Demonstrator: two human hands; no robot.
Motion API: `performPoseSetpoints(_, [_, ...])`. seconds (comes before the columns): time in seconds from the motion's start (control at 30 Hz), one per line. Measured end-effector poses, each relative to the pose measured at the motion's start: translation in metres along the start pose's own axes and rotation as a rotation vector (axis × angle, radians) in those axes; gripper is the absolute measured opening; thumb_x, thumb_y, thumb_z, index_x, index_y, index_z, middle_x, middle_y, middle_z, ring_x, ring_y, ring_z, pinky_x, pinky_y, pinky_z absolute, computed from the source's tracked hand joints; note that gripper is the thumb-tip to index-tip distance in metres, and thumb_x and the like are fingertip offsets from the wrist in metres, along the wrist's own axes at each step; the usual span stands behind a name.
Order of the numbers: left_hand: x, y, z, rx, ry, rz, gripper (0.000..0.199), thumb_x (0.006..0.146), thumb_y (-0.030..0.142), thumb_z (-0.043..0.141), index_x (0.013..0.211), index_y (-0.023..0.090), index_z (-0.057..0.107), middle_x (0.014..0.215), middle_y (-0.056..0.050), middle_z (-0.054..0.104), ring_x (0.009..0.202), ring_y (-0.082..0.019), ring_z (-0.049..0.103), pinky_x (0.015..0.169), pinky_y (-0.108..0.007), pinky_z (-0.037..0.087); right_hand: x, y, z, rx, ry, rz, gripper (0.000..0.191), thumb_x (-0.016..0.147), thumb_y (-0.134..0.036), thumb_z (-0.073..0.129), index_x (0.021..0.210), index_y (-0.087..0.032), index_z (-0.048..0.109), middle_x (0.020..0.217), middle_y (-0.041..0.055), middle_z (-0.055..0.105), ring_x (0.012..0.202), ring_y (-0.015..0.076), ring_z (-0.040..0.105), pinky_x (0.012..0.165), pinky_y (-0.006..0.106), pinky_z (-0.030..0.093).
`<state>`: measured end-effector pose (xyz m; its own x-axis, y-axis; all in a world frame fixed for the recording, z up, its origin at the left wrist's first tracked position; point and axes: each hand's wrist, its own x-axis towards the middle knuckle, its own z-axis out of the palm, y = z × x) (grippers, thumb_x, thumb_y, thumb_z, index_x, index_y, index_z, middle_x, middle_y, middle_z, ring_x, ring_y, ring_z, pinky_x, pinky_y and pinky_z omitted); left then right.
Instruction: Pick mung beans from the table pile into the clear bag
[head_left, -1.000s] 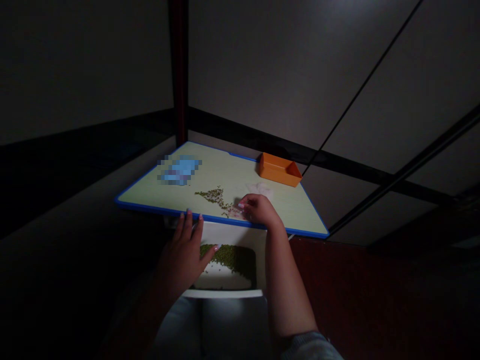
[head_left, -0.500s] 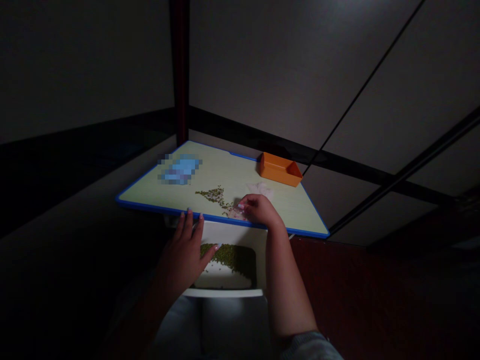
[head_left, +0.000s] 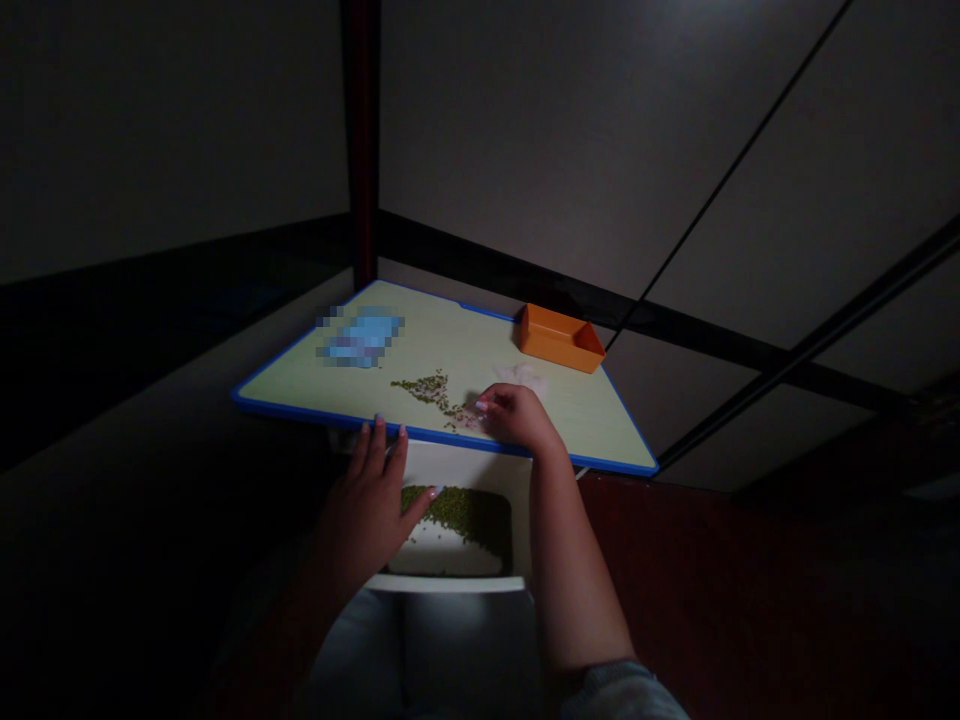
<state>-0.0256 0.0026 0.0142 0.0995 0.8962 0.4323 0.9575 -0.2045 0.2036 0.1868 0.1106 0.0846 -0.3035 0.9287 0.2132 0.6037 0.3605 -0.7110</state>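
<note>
Green beans (head_left: 426, 388) lie scattered on a pale board (head_left: 300, 385) with a blue rim. Beside their right end, my right hand (head_left: 514, 413) is closed, fingertips pinched low over the board; whatever they hold is too small to name. Small pinkish pieces (head_left: 469, 418) lie by its fingertips, and more whitish-pink ones (head_left: 521, 376) lie just behind it. My left hand (head_left: 373, 500) has its fingers spread, tips at the board's front edge and thumb over a white bin (head_left: 450, 584). More green beans (head_left: 472, 515) cover part of the bin's floor.
An orange open box (head_left: 559, 342) stands at the board's back right. A blurred blue item (head_left: 364, 337) lies at the back left. Walls rise behind the board, with a dark red post (head_left: 363, 150) at the corner.
My right hand has shifted slightly up and away from the board's front edge. My left hand has stayed in place.
</note>
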Motion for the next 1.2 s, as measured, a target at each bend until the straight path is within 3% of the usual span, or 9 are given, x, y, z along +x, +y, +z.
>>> performPoseSetpoints(0.33, [0.0001,0.0016,-0.0023,-0.008,-0.011,-0.005,0.078,0.081,0.057,0.045,0.141,0.009,0.034,0.154,-0.024,0.023,0.143,-0.036,0.019,0.103,-0.047,0.041,0.0024,-0.0033,0.0039,-0.111,0.028,-0.052,0.012,0.08,-0.017,0.058,0.085,-0.016,0.069,0.073,0.0021,0.067,0.066,0.0125,0.054,0.064,0.022,0.039])
performPoseSetpoints(1.2, [0.0,0.0003,-0.0009,-0.022,-0.019,-0.007,0.079,0.081,0.058,0.043,0.142,0.009,0.033,0.154,-0.024,0.022,0.144,-0.036,0.016,0.105,-0.048,0.04,-0.0002,-0.0035,0.0012,-0.073,-0.017,-0.011,0.013,0.079,-0.022,0.059,0.082,-0.014,0.069,0.066,0.0008,0.062,0.06,0.011,0.049,0.059,0.021,0.035])
